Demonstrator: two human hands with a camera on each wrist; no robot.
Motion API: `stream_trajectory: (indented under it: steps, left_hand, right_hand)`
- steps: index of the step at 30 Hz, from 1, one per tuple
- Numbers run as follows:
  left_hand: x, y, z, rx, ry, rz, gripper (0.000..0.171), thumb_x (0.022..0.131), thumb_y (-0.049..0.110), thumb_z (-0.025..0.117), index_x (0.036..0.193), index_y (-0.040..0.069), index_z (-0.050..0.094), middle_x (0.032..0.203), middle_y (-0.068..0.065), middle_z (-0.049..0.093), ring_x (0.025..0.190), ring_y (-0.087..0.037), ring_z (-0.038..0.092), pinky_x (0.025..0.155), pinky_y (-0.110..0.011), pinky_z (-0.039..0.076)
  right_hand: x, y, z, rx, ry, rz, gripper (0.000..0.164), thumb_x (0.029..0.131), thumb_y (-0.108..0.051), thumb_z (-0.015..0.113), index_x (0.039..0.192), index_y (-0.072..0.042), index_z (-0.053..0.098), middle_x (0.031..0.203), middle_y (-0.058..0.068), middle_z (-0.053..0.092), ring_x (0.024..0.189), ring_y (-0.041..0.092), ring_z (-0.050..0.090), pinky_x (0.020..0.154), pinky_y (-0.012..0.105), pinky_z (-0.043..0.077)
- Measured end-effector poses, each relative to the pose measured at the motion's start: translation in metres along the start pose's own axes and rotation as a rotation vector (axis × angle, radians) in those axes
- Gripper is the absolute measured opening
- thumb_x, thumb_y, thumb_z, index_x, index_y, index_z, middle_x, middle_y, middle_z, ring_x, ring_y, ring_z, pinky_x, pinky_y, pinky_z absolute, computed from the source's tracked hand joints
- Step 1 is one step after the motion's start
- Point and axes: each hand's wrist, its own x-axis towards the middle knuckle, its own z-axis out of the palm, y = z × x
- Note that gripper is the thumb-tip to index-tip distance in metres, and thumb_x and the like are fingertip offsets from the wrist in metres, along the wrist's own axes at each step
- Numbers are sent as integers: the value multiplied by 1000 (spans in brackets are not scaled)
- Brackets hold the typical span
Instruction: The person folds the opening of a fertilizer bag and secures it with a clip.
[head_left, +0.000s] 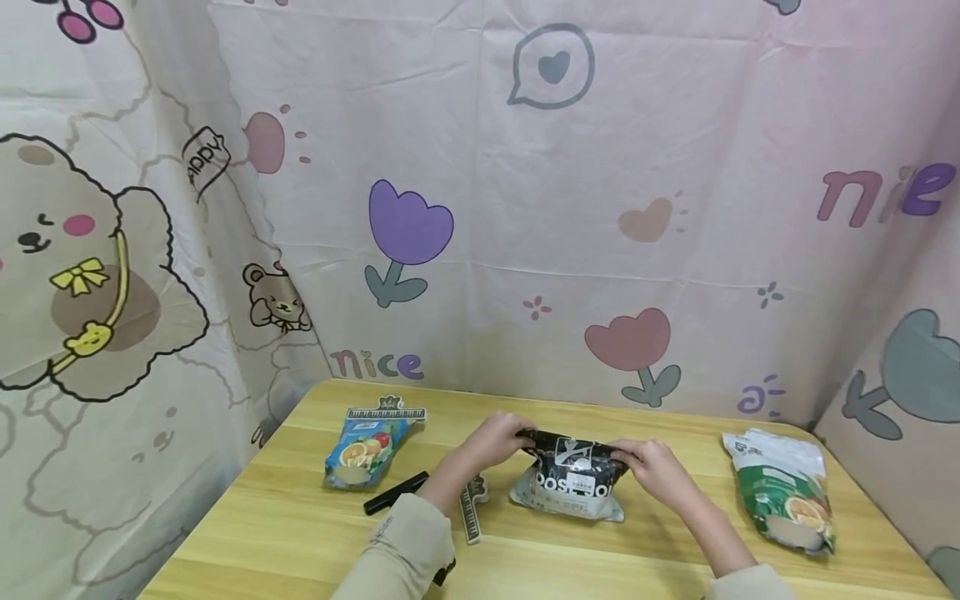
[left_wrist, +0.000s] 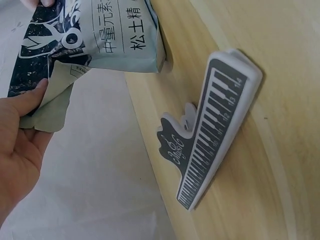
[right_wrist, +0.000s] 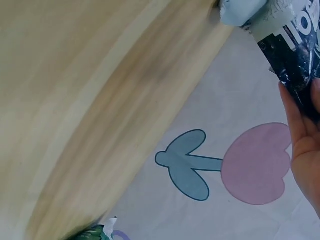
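Observation:
A black and pale grey plastic bag (head_left: 573,479) with white lettering stands on the table between the hands. My left hand (head_left: 498,439) pinches the top left corner of the bag, thumb in front and fingers behind, as the left wrist view shows. At the opposite top corner my right hand (head_left: 651,467) pinches the black edge, so the top is stretched between both. Just left of the bag lies a bag clip (left_wrist: 215,130) with a piano-key print, beneath the left forearm in the head view.
A blue fruit-print bag (head_left: 365,454) at the left has a piano-key clip (head_left: 386,413) across its top. Nearby lies a black bar-shaped object (head_left: 396,493). A green and white bag (head_left: 783,492) rests at the right. Printed cloth (head_left: 480,333) hangs behind the table (head_left: 540,567).

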Motion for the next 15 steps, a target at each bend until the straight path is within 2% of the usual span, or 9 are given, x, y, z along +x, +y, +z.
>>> stream_trajectory:
  steps: [7, 11, 15]
  left_hand:
    - [3, -1, -3, 33, 28, 28, 7, 81, 5, 67, 87, 3, 70, 83, -4, 68, 75, -13, 64, 71, -17, 48]
    - [4, -2, -7, 62, 42, 45, 7, 82, 5, 66, 88, 3, 70, 83, -5, 69, 75, -14, 64, 70, -18, 48]
    - [5, -2, -11, 92, 41, 51, 5, 82, 6, 66, 85, 4, 70, 79, -3, 68, 71, -13, 63, 65, -19, 48]
  right_hand:
    - [-1, -1, 5, -18, 73, 1, 15, 78, 7, 66, 91, 1, 70, 85, 13, 68, 63, 6, 58, 52, 22, 46]
    - [1, -4, 6, -19, 109, -4, 15, 77, 6, 67, 90, -1, 71, 81, 10, 69, 54, 0, 49, 50, 22, 43]
    - [3, -6, 6, -7, 123, -15, 14, 79, 5, 66, 90, -3, 70, 77, 8, 68, 45, -4, 33, 46, 21, 40]
